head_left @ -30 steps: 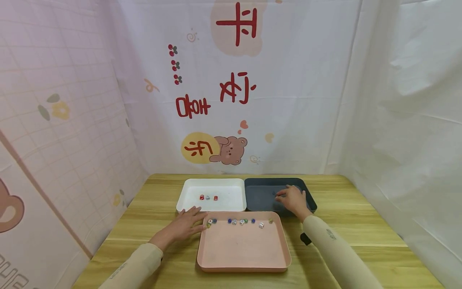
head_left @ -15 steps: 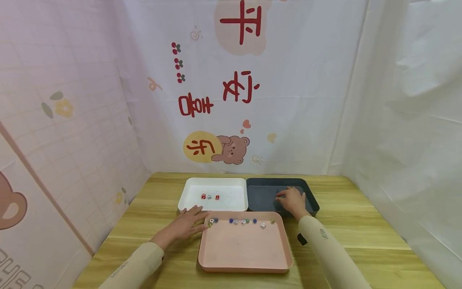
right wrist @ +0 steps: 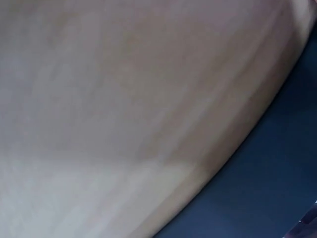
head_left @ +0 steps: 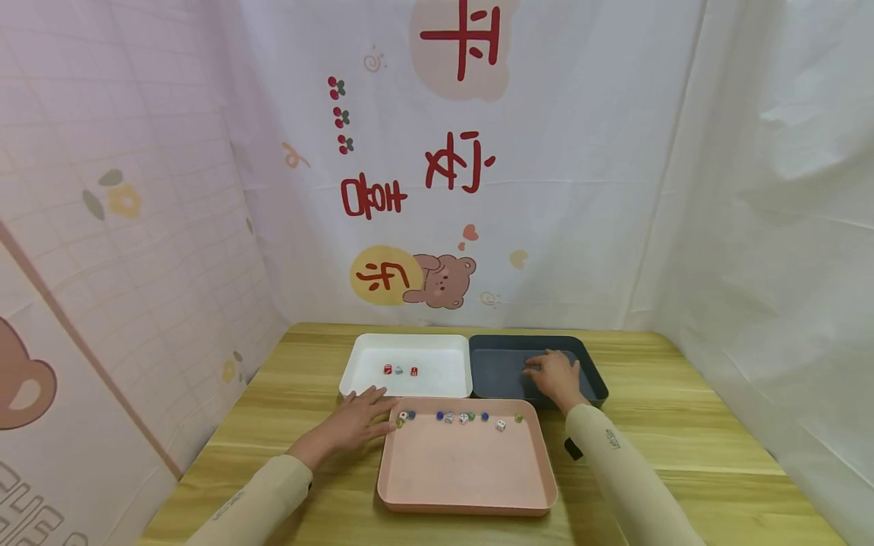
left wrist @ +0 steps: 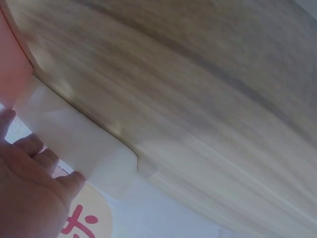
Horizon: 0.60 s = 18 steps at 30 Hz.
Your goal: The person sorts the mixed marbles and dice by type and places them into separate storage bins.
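Note:
My left hand [head_left: 347, 425] lies with fingers spread at the corner where the white tray [head_left: 440, 364] meets the pink tray [head_left: 471, 474]; in the left wrist view its fingertips touch the white tray's wall [left wrist: 74, 131]. My right hand [head_left: 558, 381] reaches into the dark tray [head_left: 495, 371], fingers bent downward; whether they pinch anything cannot be made out. Two red dice [head_left: 388, 369] and a pale piece [head_left: 399, 371] lie in the white tray. Along the pink tray's far side lie several white dice [head_left: 501, 425] and small blue, green and yellow pieces [head_left: 485, 416].
The white and dark trays stand side by side at the back of the wooden table [head_left: 683, 440], with the pink tray in front. A printed cloth [head_left: 560, 189] hangs behind them. Something small and black [head_left: 573, 449] shows beside my right sleeve.
The head view has shifted slightly, so the trays appear a little further right. Both hands have stayed at nearly the same places on the trays.

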{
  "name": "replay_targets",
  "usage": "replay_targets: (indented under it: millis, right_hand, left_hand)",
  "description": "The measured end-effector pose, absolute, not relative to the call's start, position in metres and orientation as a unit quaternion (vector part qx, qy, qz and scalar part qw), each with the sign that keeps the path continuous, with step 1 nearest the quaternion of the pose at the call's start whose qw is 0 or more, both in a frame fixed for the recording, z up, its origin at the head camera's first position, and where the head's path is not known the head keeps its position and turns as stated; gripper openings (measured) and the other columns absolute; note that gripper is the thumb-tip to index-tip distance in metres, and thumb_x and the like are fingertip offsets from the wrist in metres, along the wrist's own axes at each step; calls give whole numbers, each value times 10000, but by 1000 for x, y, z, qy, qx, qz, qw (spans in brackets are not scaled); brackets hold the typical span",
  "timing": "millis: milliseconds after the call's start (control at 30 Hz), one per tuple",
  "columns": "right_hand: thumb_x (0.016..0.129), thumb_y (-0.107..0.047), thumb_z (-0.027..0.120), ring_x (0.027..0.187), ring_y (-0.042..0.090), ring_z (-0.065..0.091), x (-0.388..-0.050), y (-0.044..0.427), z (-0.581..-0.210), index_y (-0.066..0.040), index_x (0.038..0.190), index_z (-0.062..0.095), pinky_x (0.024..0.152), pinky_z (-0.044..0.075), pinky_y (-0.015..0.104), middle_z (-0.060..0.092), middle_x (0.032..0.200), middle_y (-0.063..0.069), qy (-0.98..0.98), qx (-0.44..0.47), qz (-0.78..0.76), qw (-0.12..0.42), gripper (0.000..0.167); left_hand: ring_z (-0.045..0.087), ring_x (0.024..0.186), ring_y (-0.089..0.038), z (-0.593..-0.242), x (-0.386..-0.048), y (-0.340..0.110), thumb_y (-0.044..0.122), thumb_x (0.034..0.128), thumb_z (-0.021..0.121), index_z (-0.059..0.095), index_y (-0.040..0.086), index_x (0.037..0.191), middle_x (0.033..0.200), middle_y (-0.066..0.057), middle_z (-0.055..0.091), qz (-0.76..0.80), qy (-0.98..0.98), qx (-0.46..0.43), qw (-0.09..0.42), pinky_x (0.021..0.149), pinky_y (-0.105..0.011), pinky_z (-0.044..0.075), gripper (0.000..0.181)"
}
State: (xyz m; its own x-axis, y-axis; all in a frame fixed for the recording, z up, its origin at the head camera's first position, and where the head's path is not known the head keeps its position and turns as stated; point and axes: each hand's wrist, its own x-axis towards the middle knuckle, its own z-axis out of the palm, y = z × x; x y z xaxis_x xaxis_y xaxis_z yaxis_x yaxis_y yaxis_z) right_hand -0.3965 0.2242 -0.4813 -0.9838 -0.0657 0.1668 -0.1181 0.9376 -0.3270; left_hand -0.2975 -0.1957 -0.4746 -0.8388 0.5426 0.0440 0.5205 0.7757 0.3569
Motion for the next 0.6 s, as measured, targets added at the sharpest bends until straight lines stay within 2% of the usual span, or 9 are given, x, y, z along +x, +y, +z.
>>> replay_targets:
  millis: [133,600]
  right_hand:
    - [923,-283,714,1357,480,375,-395,227,-482,-155,1198,742,1042,142,780,557,1379,224,-982,47,170,73,305]
    - [927,-287,712,1383,460,347,-391,234,-481,-155,1179,752,1063,119,763,560,1381,211,-979,47,186,73,287]
  left_hand:
    - [250,1435,-469,-476,-298,-194,389,1029,526,496,68,1463,1521,-269,366,179,942,284,31,1102,-699,160,541]
    - [251,1433,-470,-476,-299,-195,400,1026,525,492,91,1471,1519,-273,366,178,943,281,31,1094,-708,164,542]
